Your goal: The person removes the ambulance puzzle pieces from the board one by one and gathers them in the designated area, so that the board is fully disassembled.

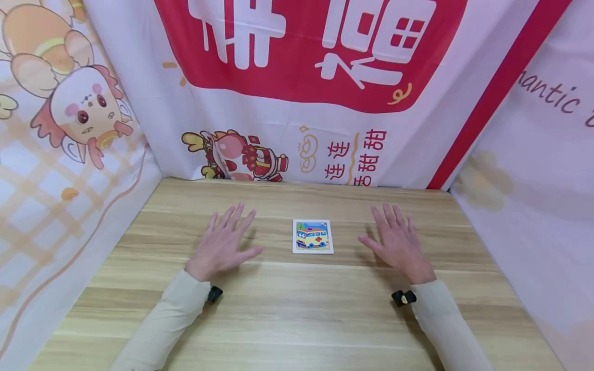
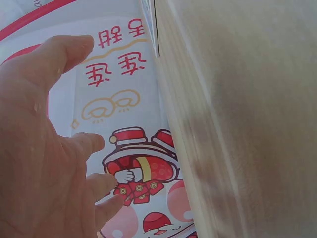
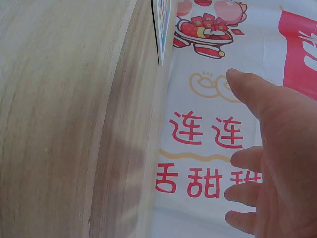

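A small square picture puzzle [image 1: 313,236] with a white border lies flat on the wooden table, showing a cartoon ambulance with a red cross. To its left is my left hand [image 1: 224,241], palm down with the fingers spread and holding nothing. On the other side, my right hand [image 1: 394,239] is likewise spread over the table, its thumb pointing toward the picture. Both hands are apart from it. In the right wrist view the picture's edge [image 3: 162,27] shows at the top, beyond the thumb.
The wooden table [image 1: 297,309] ends at a hanging white cloth [image 1: 287,108] with red lettering and a cartoon figure. Printed cloths also hang along the left [image 1: 55,206] and right [image 1: 524,206] sides. Dark bands sit at both wrists.
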`<act>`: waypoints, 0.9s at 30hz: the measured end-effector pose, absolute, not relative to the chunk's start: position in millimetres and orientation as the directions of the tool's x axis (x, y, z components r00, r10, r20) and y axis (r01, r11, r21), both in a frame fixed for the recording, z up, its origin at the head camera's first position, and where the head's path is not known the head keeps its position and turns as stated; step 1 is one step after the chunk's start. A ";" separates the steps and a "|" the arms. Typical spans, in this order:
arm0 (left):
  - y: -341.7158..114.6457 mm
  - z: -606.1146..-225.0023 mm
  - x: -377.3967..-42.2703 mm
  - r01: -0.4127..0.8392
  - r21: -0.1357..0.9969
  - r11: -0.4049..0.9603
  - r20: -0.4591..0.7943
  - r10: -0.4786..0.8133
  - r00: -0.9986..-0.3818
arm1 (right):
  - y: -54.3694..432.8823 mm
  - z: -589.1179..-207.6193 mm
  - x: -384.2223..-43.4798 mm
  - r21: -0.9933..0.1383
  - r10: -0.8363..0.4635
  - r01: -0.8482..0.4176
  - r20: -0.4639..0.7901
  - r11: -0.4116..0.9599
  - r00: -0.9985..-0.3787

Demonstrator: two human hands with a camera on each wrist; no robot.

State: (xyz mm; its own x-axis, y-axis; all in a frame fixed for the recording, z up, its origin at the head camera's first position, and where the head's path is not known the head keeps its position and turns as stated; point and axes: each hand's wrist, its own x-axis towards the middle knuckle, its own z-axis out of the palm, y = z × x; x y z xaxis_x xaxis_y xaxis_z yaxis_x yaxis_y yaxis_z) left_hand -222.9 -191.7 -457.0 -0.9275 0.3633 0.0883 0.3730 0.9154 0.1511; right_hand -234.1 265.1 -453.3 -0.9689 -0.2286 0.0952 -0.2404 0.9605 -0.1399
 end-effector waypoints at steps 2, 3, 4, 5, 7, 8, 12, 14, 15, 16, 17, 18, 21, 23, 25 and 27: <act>-191.4 -458.2 -222.5 0.380 0.163 0.911 0.094 0.369 -0.925 | 264.0 -453.1 -233.1 -0.148 -0.236 -0.248 0.090 0.957 -0.968; -191.2 -458.7 -222.2 0.385 0.170 0.907 0.098 0.373 -0.923 | 263.3 -452.7 -232.3 -0.151 -0.240 -0.251 0.089 0.956 -0.967; -191.0 -459.3 -221.9 0.388 0.172 0.905 0.101 0.376 -0.921 | 262.3 -452.3 -231.5 -0.154 -0.245 -0.256 0.088 0.954 -0.966; -190.8 -459.3 -221.5 0.393 0.182 0.901 0.102 0.380 -0.919 | 261.2 -451.7 -230.7 -0.158 -0.251 -0.263 0.090 0.952 -0.964; -189.9 -458.5 -221.5 0.409 0.194 0.892 0.102 0.396 -0.913 | 258.4 -450.1 -229.5 -0.163 -0.266 -0.278 0.094 0.947 -0.959; -189.3 -457.9 -222.2 0.420 0.190 0.887 0.099 0.408 -0.908 | 256.5 -449.3 -229.1 -0.166 -0.274 -0.287 0.097 0.943 -0.957; -182.4 -453.2 -228.6 0.476 0.205 0.855 0.071 0.472 -0.879 | 247.6 -447.2 -231.1 -0.171 -0.314 -0.329 0.109 0.929 -0.943; -176.7 -451.6 -234.5 0.506 0.227 0.832 0.055 0.508 -0.860 | 242.9 -446.6 -233.3 -0.175 -0.331 -0.348 0.120 0.921 -0.936; -173.2 -451.2 -238.5 0.516 0.249 0.820 0.044 0.522 -0.852 | 240.5 -446.4 -234.4 -0.179 -0.336 -0.355 0.125 0.918 -0.933; -169.8 -450.8 -242.1 0.520 0.275 0.809 0.028 0.534 -0.845 | 237.8 -445.3 -235.1 -0.184 -0.344 -0.365 0.135 0.913 -0.929; -166.4 -450.8 -246.0 0.520 0.304 0.798 0.009 0.544 -0.839 | 235.2 -444.5 -236.0 -0.192 -0.353 -0.375 0.142 0.907 -0.925; -163.0 -451.1 -250.4 0.516 0.341 0.786 -0.010 0.552 -0.834 | 232.3 -443.7 -237.0 -0.202 -0.362 -0.387 0.150 0.900 -0.920; -152.6 -453.2 -265.8 0.499 0.434 0.750 -0.052 0.574 -0.817 | 220.7 -441.2 -241.6 -0.239 -0.393 -0.422 0.159 0.875 -0.906; -145.6 -453.9 -275.0 0.488 0.481 0.728 -0.063 0.584 -0.809 | 210.7 -439.8 -247.3 -0.255 -0.423 -0.449 0.152 0.856 -0.893; -138.5 -454.4 -283.8 0.486 0.507 0.712 -0.062 0.593 -0.803 | 199.4 -438.3 -255.0 -0.261 -0.452 -0.470 0.129 0.843 -0.883; -131.3 -453.5 -290.1 0.472 0.531 0.704 -0.068 0.591 -0.804 | 187.7 -437.4 -264.6 -0.268 -0.474 -0.482 0.096 0.834 -0.875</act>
State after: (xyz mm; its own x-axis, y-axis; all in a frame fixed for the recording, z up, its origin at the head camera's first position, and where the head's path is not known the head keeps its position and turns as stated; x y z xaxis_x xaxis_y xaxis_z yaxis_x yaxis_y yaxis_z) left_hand -290.1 -131.3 -453.5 -0.8040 0.5907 -0.0676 0.4724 0.7037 0.5307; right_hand -264.6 187.7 -437.4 -0.8752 -0.4741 0.0965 -0.4815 0.8344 -0.2683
